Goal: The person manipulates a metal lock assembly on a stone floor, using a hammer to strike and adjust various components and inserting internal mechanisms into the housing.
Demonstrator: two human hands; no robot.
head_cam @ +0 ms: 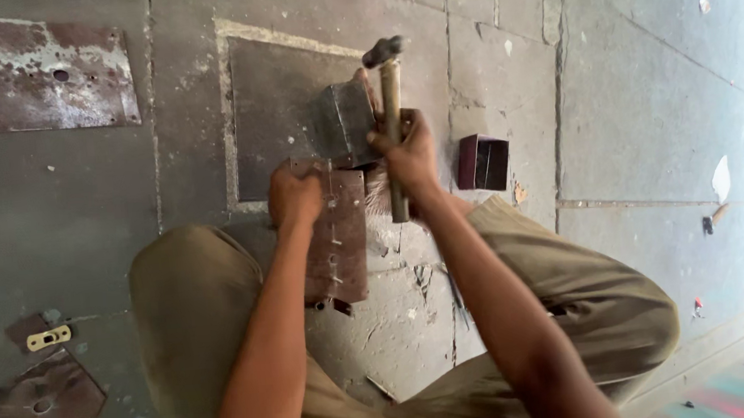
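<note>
My right hand (pixel 405 150) grips the wooden handle of a hammer (pixel 389 91), whose dark metal head points away from me above a grey steel block (pixel 344 122). My left hand (pixel 294 198) is closed on the far left corner of a rusty flat metal plate (pixel 339 239) with a row of small holes and pins. The plate lies lengthwise on the concrete floor between my knees, its far end touching the block. Both forearms reach forward over my khaki trousers.
A short square steel tube piece (pixel 482 162) stands right of my right hand. A large rusty plate (pixel 29 78) lies at the far left. A rusty rounded plate (pixel 38 408) and a small brass fitting (pixel 49 337) lie at the near left. Daylight glares at the right edge.
</note>
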